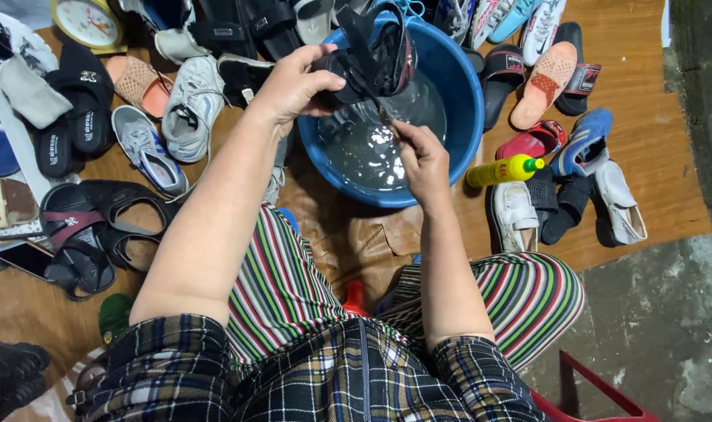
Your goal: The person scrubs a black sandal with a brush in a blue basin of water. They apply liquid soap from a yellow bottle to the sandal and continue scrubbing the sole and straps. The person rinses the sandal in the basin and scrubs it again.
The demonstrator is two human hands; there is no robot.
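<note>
- I am holding a black strappy sandal (pixel 369 59) up over the blue basin (pixel 457 82), just above the water, its straps sticking up toward the far rim.
- My left hand (pixel 293 82) is gripping the sandal by its near end, fingers curled over the top and thumb underneath.
- My right hand (pixel 422 160) is sitting lower, right below the sandal and over the water (pixel 364 141), fingers bunched closed around something small that I cannot make out; it is touching the sandal's underside or coming very close to it.
- The basin is standing on the wooden floor (pixel 645 94) between my knees, which are wearing striped trousers (pixel 281 281).
- A yellow bottle with a green cap (pixel 503 169) is lying just beside the basin on my right.
- Beyond it, white shoes (pixel 514 215), a blue sneaker (pixel 582 141) and a red sandal (pixel 531 142) are lying close together.
- On my left, grey sneakers (pixel 188 105), black slippers (pixel 74 117) and dark strappy sandals (pixel 98 227) are spreading across the floor.
- A round clock (pixel 88 22) is lying at the far left corner.
</note>
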